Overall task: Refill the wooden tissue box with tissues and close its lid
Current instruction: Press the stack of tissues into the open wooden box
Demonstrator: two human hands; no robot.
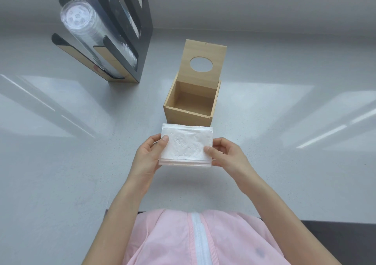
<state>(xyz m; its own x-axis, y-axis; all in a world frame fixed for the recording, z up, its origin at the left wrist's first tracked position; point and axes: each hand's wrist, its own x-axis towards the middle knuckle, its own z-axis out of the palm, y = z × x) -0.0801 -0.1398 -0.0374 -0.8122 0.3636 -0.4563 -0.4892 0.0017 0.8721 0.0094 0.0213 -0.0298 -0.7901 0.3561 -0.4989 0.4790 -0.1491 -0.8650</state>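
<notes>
A wooden tissue box (pixel 188 117) stands on the grey counter, its inside empty. Its hinged lid (pixel 203 49), with a round hole in it, is tipped back and stands upright behind the opening. Just in front of the box, a white stack of folded tissues (pixel 186 143) is held above the counter between both hands. My left hand (pixel 147 158) grips the stack's left edge, thumb on top. My right hand (pixel 225 155) grips the right edge the same way.
A black and wood cup dispenser (pixel 122 40) holding a stack of clear plastic cups (pixel 81 20) stands at the back left. The grey counter (pixel 61 163) stretches to both sides; its front edge (pixel 325 219) runs near my pink jacket.
</notes>
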